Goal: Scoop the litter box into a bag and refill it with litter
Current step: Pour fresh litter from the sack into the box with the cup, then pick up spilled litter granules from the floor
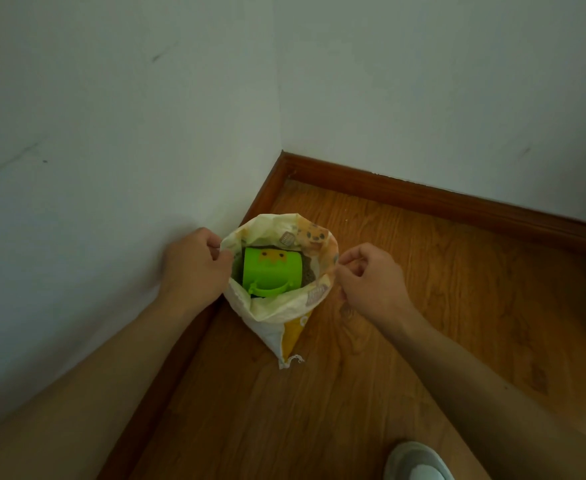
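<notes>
A white and yellow litter bag (286, 318) stands open on the wooden floor in the corner of the room. Inside it a bright green plastic cup (271, 270) with a handle lies on its side on grey litter (307, 271). My left hand (194, 263) pinches the bag's left rim. My right hand (369, 280) pinches the right rim, and the mouth is spread wide between them. No litter box is in view.
White walls (129, 116) meet in the corner just behind the bag, with a brown skirting board (423, 197) along their foot. Wooden floor (423, 271) stretches to the right and front. A grey shoe (416, 462) shows at the bottom edge.
</notes>
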